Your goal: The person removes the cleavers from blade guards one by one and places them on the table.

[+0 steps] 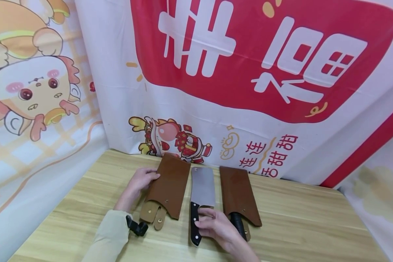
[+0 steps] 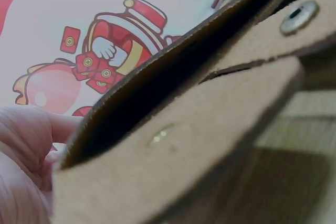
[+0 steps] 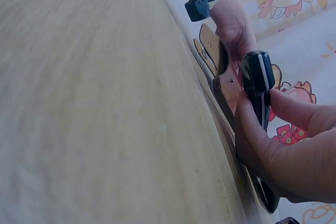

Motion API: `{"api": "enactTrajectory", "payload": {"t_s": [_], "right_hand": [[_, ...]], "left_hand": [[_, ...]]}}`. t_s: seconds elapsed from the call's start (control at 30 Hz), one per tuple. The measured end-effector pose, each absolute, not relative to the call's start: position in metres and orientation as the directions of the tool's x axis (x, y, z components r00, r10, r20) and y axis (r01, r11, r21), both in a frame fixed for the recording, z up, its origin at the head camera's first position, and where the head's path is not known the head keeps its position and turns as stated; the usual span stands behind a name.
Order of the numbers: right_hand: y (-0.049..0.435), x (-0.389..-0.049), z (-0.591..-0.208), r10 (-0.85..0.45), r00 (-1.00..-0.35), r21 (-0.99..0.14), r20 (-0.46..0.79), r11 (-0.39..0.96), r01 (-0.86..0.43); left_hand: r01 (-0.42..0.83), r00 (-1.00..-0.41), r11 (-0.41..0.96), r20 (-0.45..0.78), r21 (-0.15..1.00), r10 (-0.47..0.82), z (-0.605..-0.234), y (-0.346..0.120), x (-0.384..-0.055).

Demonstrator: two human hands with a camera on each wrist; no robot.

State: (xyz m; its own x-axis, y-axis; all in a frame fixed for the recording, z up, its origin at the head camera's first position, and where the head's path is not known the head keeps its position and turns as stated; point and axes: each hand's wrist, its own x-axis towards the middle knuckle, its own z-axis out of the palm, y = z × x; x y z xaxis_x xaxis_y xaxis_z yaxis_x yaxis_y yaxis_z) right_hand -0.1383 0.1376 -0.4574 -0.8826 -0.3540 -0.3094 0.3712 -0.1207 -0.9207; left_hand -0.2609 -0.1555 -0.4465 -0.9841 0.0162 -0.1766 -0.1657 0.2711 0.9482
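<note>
Where the white backdrop [image 1: 111, 72] faces you, red printed characters [image 1: 256, 147] include 连连 and 甜甜. On the wooden table [image 1: 298, 218], the left brown sheath [image 1: 173, 182] and right brown sheath [image 1: 238, 191] flank the cleaver [image 1: 203, 196]. Its long axis runs away from you, blade [image 1: 203, 183] forward, handle [image 1: 193, 213] nearest you. Your left hand [image 1: 143, 180] pinches the left brown sheath's edge; your right hand [image 1: 218, 225] pinches the cleaver's black handle between thumb and fingers.

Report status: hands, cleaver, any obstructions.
Right hand holding cleaver by handle. Left hand gripping left sheath, mouth gaping. Nothing visible between cleaver and sheath.
</note>
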Motion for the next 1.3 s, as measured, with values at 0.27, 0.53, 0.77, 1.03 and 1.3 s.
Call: {"api": "enactTrajectory", "payload": {"t_s": [0.27, 0.53, 0.77, 1.03, 1.3], "right_hand": [[0.135, -0.139, -0.46, -0.329, -0.894, -0.932, -0.304, -0.094, 0.351], [0.131, -0.137, -0.458, -0.327, -0.905, -0.943, -0.273, -0.093, 0.318], [0.129, -0.134, -0.451, -0.36, -0.901, -0.952, -0.244, -0.088, 0.293], [0.127, -0.128, -0.441, -0.358, -0.915, -0.978, -0.187, -0.02, 0.207], [0.128, -0.127, -0.432, -0.357, -0.917, -0.984, -0.177, 0.095, 0.153]], "left_hand": [[-0.131, -0.988, 0.403, -0.154, 0.906, 0.024, -0.45, -0.157, -0.259], [-0.122, -0.99, 0.452, -0.141, 0.884, 0.009, -0.451, -0.156, -0.257], [-0.119, -0.992, 0.448, -0.129, 0.886, -0.008, -0.451, -0.155, -0.257], [-0.124, -0.992, 0.464, -0.111, 0.877, -0.055, -0.454, -0.153, -0.258], [-0.103, -0.992, 0.439, -0.058, 0.893, -0.115, -0.458, -0.152, -0.259]]}}
